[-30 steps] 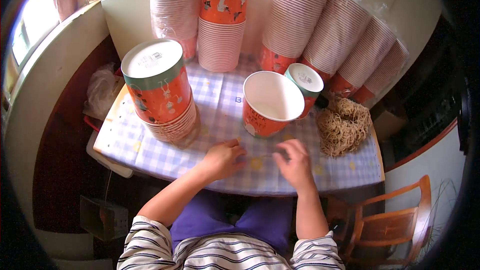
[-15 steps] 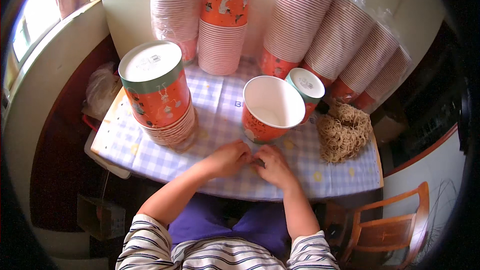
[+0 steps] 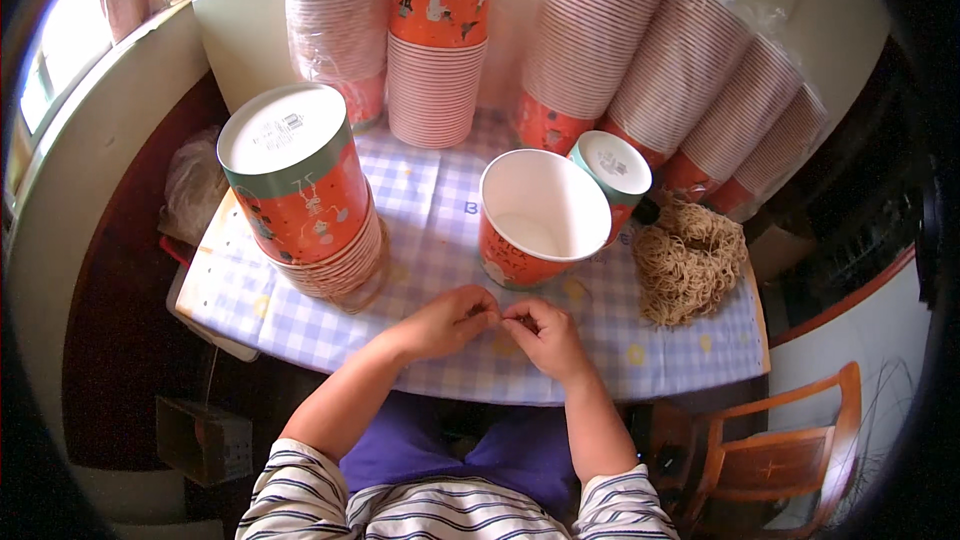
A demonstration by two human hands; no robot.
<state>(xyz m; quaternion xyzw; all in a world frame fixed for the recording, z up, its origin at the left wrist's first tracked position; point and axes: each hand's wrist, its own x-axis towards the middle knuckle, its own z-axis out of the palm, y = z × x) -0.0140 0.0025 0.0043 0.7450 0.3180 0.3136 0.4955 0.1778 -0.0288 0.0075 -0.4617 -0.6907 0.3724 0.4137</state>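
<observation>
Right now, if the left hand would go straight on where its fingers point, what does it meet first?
Most likely the right hand: it is directly ahead of the left hand, with fingertips facing fingertips; whether they touch is hard to tell from this view.

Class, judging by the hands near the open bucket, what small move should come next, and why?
Perhaps ease the left hand and right hand slightly apart: they meet or nearly meet near the open bucket, hiding anything pinched between them.

Left hand [image 3: 450, 323] and right hand [image 3: 547, 338] pinched, close together — forearms [image 3: 345, 392] angled inward
</observation>
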